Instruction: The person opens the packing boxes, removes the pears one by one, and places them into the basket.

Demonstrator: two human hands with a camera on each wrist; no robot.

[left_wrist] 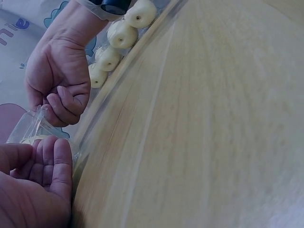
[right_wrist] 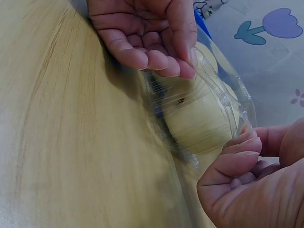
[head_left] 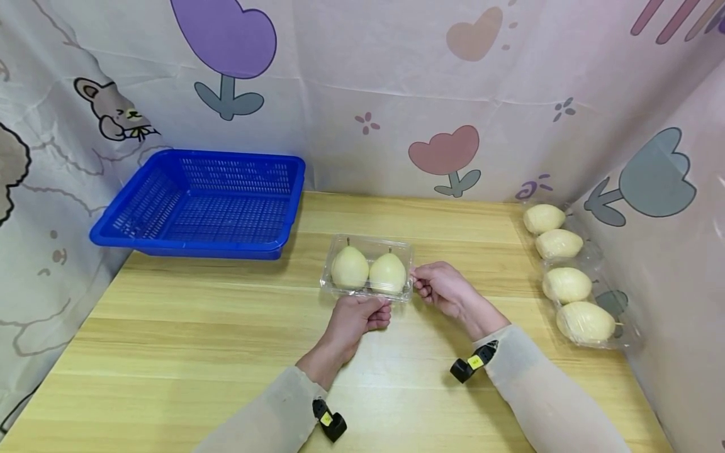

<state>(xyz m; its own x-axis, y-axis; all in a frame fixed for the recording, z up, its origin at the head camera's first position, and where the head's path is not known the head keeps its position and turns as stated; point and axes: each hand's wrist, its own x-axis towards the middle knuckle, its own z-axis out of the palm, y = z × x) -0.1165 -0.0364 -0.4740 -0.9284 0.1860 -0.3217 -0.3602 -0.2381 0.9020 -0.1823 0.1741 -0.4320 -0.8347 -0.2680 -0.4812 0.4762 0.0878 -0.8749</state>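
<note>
A clear plastic box with two pale yellow pears inside is at the middle of the table. My left hand is at its front edge, thumb and index finger pinching the rim. On the box's right side, my right hand pinches the plastic edge between thumb and curled fingers. In the right wrist view, fine lines run across the clear plastic over a pear. Seen from the left wrist, the fingers of my left hand partly hide the box.
A blue plastic basket stands at the back left of the wooden table. Along the right edge lie more pears in clear packs. Patterned cloth hangs behind and at both sides.
</note>
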